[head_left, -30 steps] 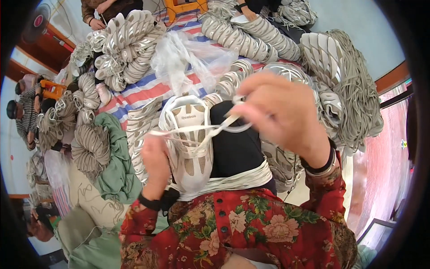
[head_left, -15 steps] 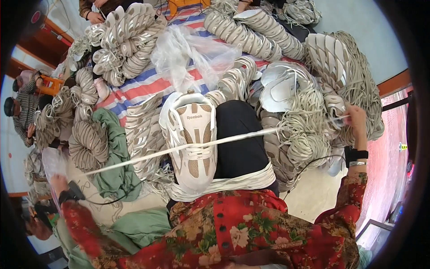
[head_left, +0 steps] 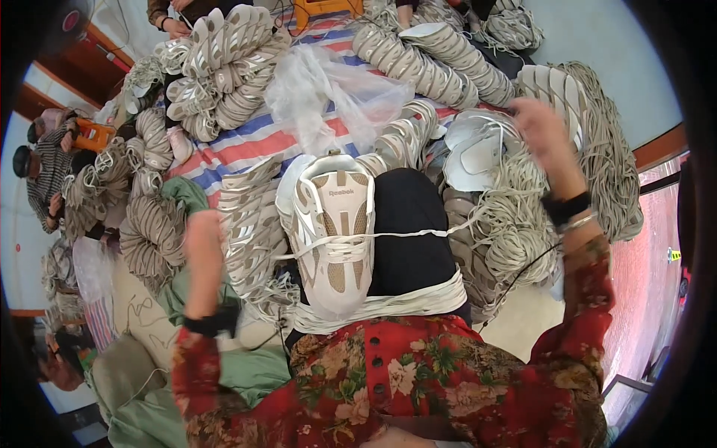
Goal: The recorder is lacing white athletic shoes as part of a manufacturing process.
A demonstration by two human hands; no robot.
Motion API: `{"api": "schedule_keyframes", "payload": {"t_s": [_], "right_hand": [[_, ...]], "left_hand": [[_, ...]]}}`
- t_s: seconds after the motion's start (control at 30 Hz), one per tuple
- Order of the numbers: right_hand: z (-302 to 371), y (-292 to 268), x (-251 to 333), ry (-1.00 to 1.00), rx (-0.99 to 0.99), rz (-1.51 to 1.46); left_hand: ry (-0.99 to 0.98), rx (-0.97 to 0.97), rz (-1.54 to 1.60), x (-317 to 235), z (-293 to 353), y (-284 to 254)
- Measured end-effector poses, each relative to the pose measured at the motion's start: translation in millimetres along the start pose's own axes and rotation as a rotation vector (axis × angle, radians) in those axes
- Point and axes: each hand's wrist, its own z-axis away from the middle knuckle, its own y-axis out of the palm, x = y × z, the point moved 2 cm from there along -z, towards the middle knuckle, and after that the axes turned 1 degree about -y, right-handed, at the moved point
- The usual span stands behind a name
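A beige and white shoe upper (head_left: 336, 246) rests on my lap, its toe toward me. A pale shoelace (head_left: 407, 234) runs through its lower eyelets and trails out slackly to both sides. My left hand (head_left: 205, 243) is raised left of the upper, beside a row of nested shoe uppers (head_left: 254, 213). Up at the right, my right hand (head_left: 541, 127) is near a white upper (head_left: 472, 157) on a heap of laces (head_left: 515, 239). Both hands are smeared by motion, so their fingers and any grip are unclear. A bundle of laces (head_left: 388, 306) lies across my thighs.
Clear plastic bags (head_left: 306, 93) lie on a striped sheet (head_left: 235, 149) ahead. Bundled uppers (head_left: 414, 63) stand around it. Green cloth (head_left: 142, 418) lies at lower left. Other people sit at the far left (head_left: 45, 164), and another person's hand (head_left: 175, 28) shows at the top.
The lace was stretched taut between my spread hands and now hangs slack across the upper. My left hand has moved inward and up; my right hand has moved up and inward.
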Motion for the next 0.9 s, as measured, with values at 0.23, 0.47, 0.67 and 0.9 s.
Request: {"api": "schedule_keyframes", "payload": {"t_s": [0.23,0.47,0.67,0.9], "right_hand": [[55,206,149,-0.367,0.092,-0.121],[96,195,111,-0.524,0.226,0.438],[80,191,92,-0.642,0.113,0.328],[71,201,114,-0.246,0.045,-0.236]], "left_hand": [[-0.54,0.173,0.947,-158,7,43],[-0.331,0.201,0.713,-144,26,40],[-0.381,0.082,0.743,-160,21,37],[-0.429,0.512,0.741,-150,22,35]]}}
